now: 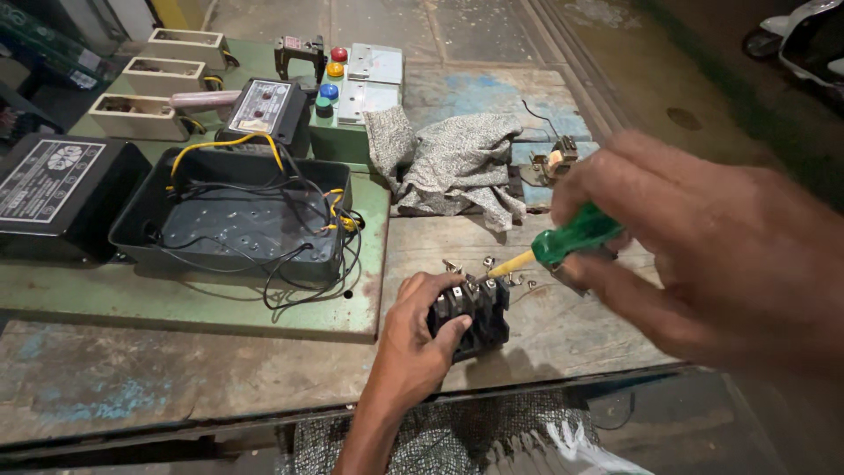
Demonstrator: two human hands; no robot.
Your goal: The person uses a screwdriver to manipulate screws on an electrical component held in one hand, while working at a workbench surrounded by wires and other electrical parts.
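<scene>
My left hand (420, 330) is closed around a black, blocky electrical switch unit with metal screw terminals (470, 312), pinning it upright on the worn, paint-flecked wooden bench (132, 378) so its terminal side faces up. My right hand (703, 237), close to the camera, is wrapped around a green-handled screwdriver with a yellow shaft (563, 242), its tip resting on a terminal at the top of the unit; the slant lets the tip reach in from the side. Loose small metal screws (514, 280) lie just beside the unit. Further left, an open black plastic enclosure with yellow and black wires (237, 224) sits on a green metal plate (176, 303), and a grey knitted cloth (453, 163) lies crumpled behind.
</scene>
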